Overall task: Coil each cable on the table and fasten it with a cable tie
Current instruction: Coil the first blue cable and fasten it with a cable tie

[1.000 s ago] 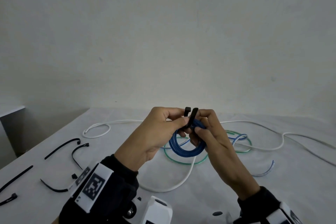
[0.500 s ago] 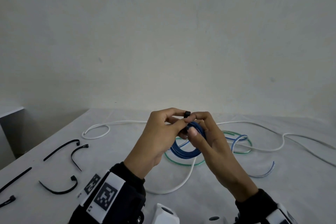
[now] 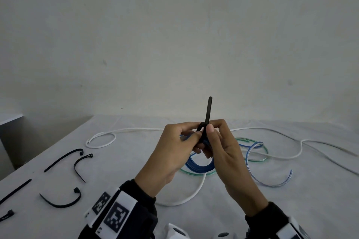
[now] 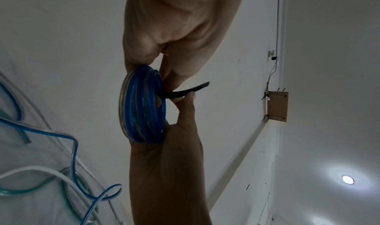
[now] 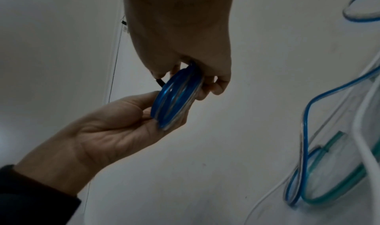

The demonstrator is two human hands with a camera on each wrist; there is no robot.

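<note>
A coil of blue cable [image 3: 198, 167] hangs in the air between both hands above the table [image 3: 320, 209]. My left hand [image 3: 191, 136] pinches the top of the coil [image 5: 176, 96] between thumb and fingers. A black cable tie [image 3: 208, 110] wraps the coil at that spot. Its long tail stands straight up above the hands. My right hand [image 3: 210, 129] pinches the tail near its base. In the left wrist view the tie [image 4: 185, 92] comes out from the coil [image 4: 141, 105] between the right thumb and finger.
Several spare black cable ties [image 3: 64, 159] lie at the table's left side. A long white cable [image 3: 291, 156], a green cable [image 3: 258, 160] and a clear blue cable [image 3: 272, 183] lie loose and tangled behind and right of the hands. The table's left edge is close.
The tie's two short ends stood between the fingertips. The tail has since gone through the head and been drawn up, and it now stands tall above the hands.
</note>
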